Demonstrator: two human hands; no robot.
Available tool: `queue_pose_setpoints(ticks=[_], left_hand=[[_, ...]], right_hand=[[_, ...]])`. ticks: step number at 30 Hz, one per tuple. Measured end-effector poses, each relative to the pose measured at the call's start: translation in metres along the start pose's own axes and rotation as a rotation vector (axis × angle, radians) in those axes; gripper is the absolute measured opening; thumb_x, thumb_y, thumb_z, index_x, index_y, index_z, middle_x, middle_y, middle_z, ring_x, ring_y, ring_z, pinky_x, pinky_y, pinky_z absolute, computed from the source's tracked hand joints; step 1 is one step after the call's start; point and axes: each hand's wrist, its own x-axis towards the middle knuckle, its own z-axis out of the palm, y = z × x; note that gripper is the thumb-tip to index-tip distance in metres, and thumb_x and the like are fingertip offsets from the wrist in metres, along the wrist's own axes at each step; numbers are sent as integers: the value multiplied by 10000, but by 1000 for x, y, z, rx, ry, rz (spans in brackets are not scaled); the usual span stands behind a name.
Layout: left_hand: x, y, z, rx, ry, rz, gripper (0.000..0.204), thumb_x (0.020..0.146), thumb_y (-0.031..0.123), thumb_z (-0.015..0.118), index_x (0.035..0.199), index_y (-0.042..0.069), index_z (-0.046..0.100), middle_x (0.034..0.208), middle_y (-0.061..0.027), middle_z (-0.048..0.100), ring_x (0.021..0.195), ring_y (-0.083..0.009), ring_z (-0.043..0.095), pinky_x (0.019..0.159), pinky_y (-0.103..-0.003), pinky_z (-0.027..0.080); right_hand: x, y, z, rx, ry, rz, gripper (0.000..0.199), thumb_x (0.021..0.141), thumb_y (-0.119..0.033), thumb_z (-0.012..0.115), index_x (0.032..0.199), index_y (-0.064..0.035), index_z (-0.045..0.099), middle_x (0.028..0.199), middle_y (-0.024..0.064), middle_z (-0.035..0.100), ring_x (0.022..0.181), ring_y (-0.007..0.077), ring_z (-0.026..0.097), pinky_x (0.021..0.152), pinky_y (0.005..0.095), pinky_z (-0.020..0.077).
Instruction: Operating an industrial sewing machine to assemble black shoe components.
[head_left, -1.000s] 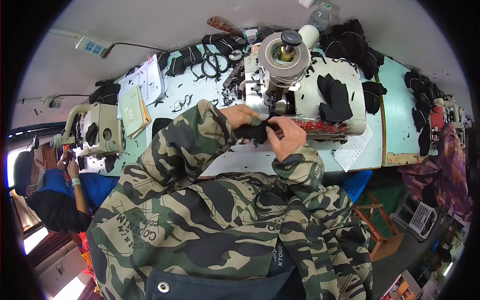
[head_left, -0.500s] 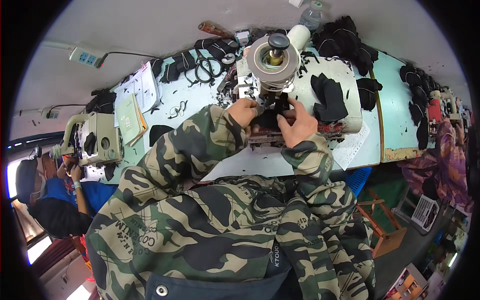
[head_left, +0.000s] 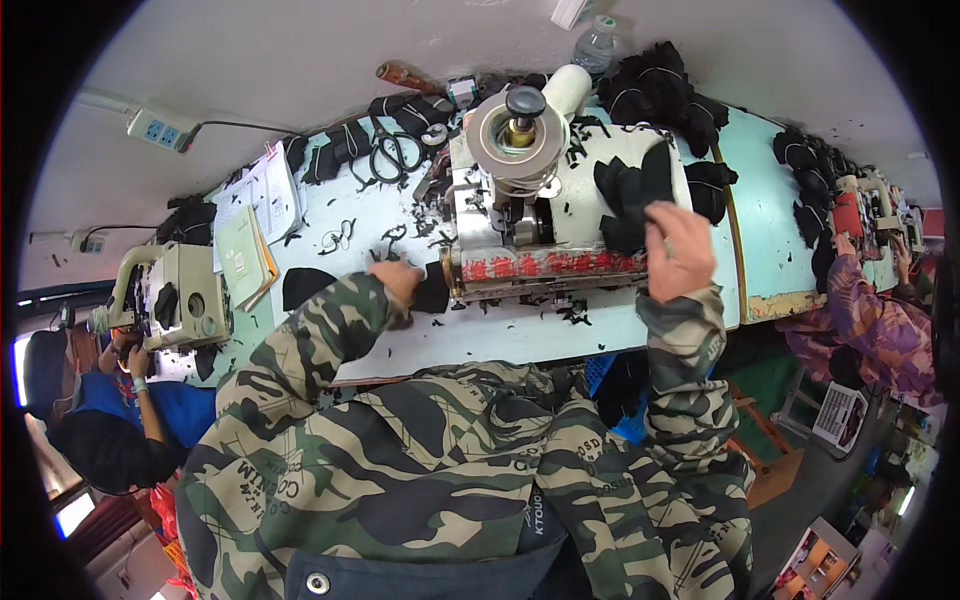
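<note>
A sewing machine [head_left: 520, 262] with a pale body, a red front strip and a round thread disc [head_left: 519, 140] on top stands in front of me. My right hand [head_left: 682, 252], at the machine's right side, pinches a black fabric piece [head_left: 657, 172] that stands up from its fingers. Just left of that piece, more black fabric pieces [head_left: 622, 192] lie in a loose pile on the machine bed. Beside the machine's left end, my left hand [head_left: 397, 282] has its fingers closed on another black fabric piece [head_left: 432, 290]. A dark rounded piece [head_left: 308, 288] lies near my left forearm.
Black scissors [head_left: 393, 155], tied black bundles [head_left: 655, 85] and a clear bottle [head_left: 596, 45] sit along the back. Papers and a green booklet [head_left: 243, 255] lie left. Black scraps litter the table [head_left: 470, 340]. People work at machines [head_left: 180, 300] on either side.
Both hands have left the middle of the machine. My left hand has moved left and down with a black fabric piece; my right has moved right and taken hold of a piece at the pile.
</note>
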Motion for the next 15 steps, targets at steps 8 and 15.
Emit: queue_pose_setpoints(ticks=[8, 15], left_hand=[[-19, 14, 14, 0, 311, 54, 188, 787, 149, 531, 965, 139, 590, 821, -88, 584, 651, -283, 626, 546, -419, 499], [-21, 16, -31, -334, 14, 35, 209, 736, 111, 524, 934, 71, 578, 782, -124, 587, 667, -327, 601, 617, -410, 483]], right_hand=[[-26, -25, 8, 79, -208, 85, 187, 701, -84, 655, 883, -42, 636, 910, 115, 619, 854, 287, 576, 760, 358, 455], [-81, -58, 47, 930, -918, 432, 211, 760, -201, 675, 906, -51, 660, 915, 120, 642, 841, 214, 624, 735, 315, 494]])
